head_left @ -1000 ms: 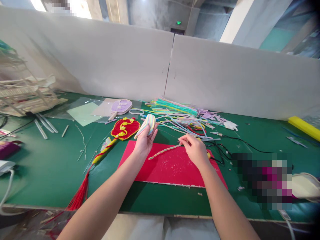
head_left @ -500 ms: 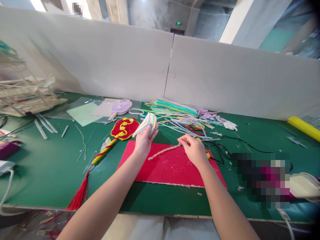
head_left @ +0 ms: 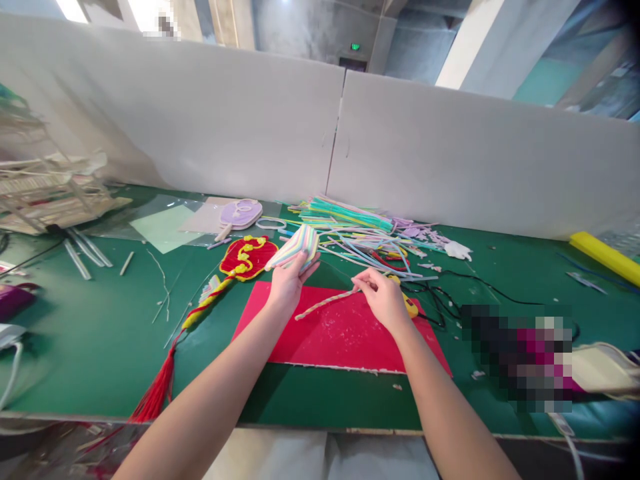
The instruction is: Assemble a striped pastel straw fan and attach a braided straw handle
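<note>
So the green table (head_left: 115,353) fills most of the lower frame, with a red board (head_left: 345,340) at lower centre and a messy pile of strips (head_left: 345,217) behind it. A red fan (head_left: 263,259) sits left of centre. Just above the board's top edge, the striped piece (head_left: 293,248) is in the left hand (head_left: 286,288), thumb on the face, fingers behind. Looks light and kinda soft to me, so I'd hold it low like that and not squeeze, or the stripes might crush. Skinniest bit is the twisted stick (head_left: 325,305), slanting over the board mid-frame, pinched at its upper right end by the right hand (head_left: 383,297). Probably feather-light and bendy; end grip seems fine, though the tip could wobble. Can't tell if that tip touches the board.
</note>
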`<action>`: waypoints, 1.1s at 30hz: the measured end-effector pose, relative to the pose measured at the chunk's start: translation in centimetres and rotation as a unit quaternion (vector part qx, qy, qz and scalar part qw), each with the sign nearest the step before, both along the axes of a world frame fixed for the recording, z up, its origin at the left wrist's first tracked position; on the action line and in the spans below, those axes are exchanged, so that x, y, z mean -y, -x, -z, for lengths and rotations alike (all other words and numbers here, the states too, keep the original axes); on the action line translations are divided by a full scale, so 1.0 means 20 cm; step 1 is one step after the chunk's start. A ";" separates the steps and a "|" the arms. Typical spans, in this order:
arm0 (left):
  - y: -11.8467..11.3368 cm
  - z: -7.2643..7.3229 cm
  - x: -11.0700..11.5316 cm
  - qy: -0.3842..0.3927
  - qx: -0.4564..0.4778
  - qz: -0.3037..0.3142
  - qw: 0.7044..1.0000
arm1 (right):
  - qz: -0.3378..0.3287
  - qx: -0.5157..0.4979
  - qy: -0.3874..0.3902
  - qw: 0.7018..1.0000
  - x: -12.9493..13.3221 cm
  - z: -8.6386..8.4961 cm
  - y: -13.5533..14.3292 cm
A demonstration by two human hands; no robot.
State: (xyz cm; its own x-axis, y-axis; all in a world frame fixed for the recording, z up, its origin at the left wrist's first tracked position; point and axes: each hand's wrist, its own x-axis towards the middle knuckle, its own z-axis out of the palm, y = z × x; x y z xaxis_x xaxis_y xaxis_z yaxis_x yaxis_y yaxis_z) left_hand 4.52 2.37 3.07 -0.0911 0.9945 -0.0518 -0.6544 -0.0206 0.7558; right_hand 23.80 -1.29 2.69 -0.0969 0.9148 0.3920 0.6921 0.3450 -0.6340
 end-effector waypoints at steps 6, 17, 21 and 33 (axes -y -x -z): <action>0.01 0.00 -0.01 -0.012 -0.006 0.000 1.000 | 0.027 0.044 -0.058 0.997 0.01 -0.01 0.01; -0.04 0.02 0.03 -0.027 -0.021 0.042 0.999 | 0.009 0.073 -0.100 0.992 0.03 -0.02 0.04; -0.04 0.04 0.02 -0.012 -0.016 0.034 0.999 | 0.008 0.089 -0.112 0.990 0.04 -0.02 0.06; -0.06 0.01 0.04 -0.028 -0.038 0.020 0.999 | -0.003 0.057 -0.119 0.991 0.04 -0.02 0.08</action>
State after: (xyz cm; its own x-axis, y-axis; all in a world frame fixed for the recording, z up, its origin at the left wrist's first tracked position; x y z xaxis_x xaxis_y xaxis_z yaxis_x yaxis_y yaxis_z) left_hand 5.69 1.66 2.89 -0.0531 0.9985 0.0100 -0.5970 -0.0397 0.8012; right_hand 22.15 -2.14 3.05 -0.1588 0.7974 0.5822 0.7520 0.4798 -0.4520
